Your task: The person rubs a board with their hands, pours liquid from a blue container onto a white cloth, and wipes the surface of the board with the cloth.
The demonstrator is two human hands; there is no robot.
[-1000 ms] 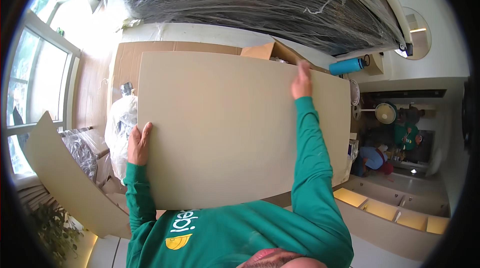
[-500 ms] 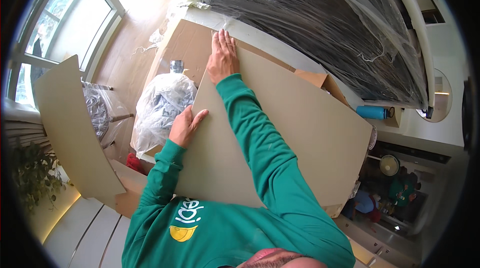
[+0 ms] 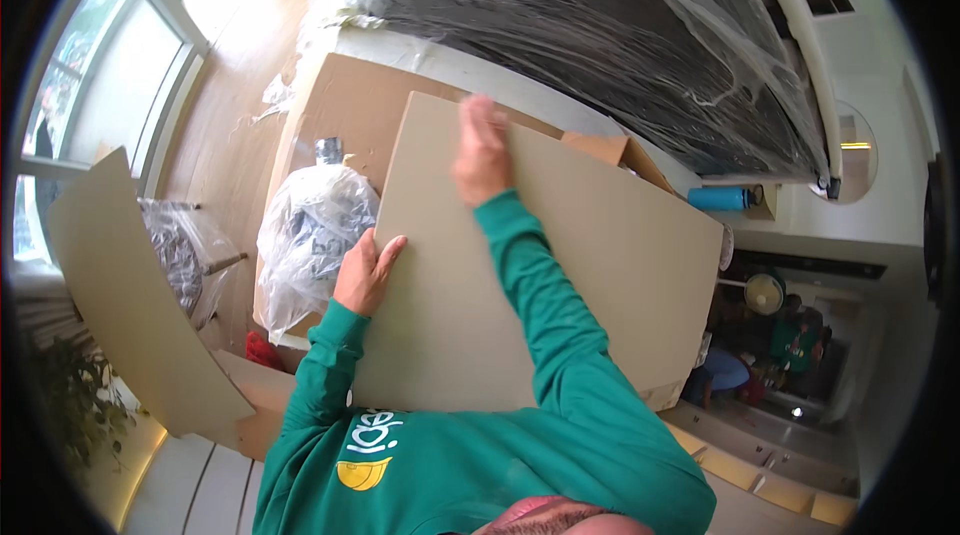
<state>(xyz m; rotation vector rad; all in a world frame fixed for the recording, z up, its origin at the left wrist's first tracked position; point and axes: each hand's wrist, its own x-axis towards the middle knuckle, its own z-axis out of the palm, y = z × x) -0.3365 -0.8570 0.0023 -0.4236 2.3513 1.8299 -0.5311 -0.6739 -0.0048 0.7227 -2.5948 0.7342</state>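
A large flat beige board (image 3: 570, 275) lies in front of me over brown cardboard (image 3: 365, 100). My left hand (image 3: 366, 273) grips the board's left edge, its thumb on the upper face and its fingers at the rim. Near the far edge, to the right of the far left corner, my right hand (image 3: 483, 155) is on or just over the board. Motion smears its fingers, so their hold is unclear. Beside the left hand, a crumpled clear plastic bag (image 3: 318, 225) with dark contents rests on the cardboard.
Another beige panel (image 3: 140, 305) leans at the left, near a plastic-wrapped stool (image 3: 185, 250). A large dark piece under plastic sheeting (image 3: 600, 65) stands beyond. At the right are an open carton (image 3: 635, 160) and a blue bottle (image 3: 722, 198). Other people (image 3: 795, 340) are farther off.
My right hand has slid from the far left corner rightward along the board's far edge, and its flat fingers have become blurred. My left hand keeps to the left edge. The view has shifted slightly.
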